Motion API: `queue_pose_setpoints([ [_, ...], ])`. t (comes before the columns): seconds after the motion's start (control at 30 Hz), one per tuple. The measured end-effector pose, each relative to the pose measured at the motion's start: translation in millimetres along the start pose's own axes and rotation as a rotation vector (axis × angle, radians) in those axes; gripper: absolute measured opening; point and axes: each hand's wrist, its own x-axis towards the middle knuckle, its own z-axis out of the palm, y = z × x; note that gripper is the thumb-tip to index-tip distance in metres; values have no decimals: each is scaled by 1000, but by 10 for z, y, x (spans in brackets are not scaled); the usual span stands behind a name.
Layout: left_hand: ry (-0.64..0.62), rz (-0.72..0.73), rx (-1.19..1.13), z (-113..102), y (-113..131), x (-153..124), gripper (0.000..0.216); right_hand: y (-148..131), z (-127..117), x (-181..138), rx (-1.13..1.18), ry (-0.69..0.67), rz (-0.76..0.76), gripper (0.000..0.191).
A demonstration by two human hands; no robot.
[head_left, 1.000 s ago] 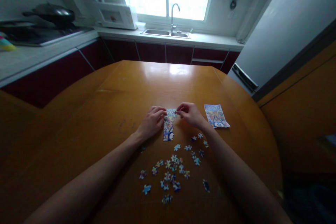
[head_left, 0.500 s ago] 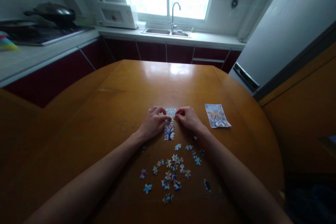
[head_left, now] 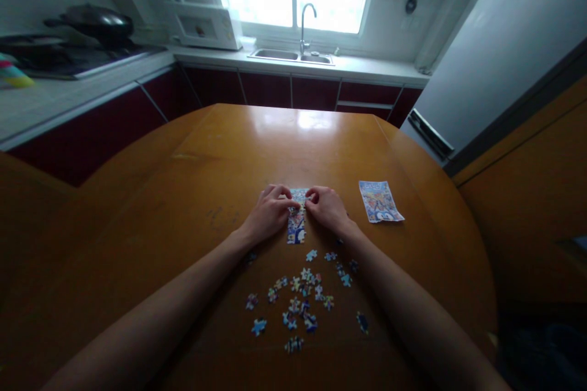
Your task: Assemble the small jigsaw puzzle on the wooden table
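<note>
A narrow strip of joined puzzle pieces (head_left: 296, 229) lies on the round wooden table (head_left: 257, 153). My left hand (head_left: 268, 214) rests against its left side, fingers curled and pressed on the upper pieces. My right hand (head_left: 326, 208) sits on the other side, fingertips pinched at the strip's top edge. Whether a loose piece is between the fingers is hidden. Several loose puzzle pieces (head_left: 302, 299) are scattered nearer to me, between my forearms.
A printed picture card (head_left: 380, 201) lies to the right of my hands. Beyond the table run a counter with a sink (head_left: 293, 56), a microwave (head_left: 204, 25) and a wok on a stove (head_left: 98, 21). A fridge (head_left: 486, 55) stands at the right.
My right hand has slid left and down onto the strip's top. My left hand closed in a little. The view shifted slightly.
</note>
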Motion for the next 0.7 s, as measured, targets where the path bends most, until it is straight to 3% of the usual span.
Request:
queue_pose_setpoints([
  [0.1,9,4,-16,13,-10,-4,27,-11,20,8,-12,19,39,23],
  [0.43,11,9,-35,19,-7,-3,27,-20,41,-16,-129,56,76,26],
  [0.7,-34,-2,8,24,1,-10,35,165,-28,74,98,86,42,9],
])
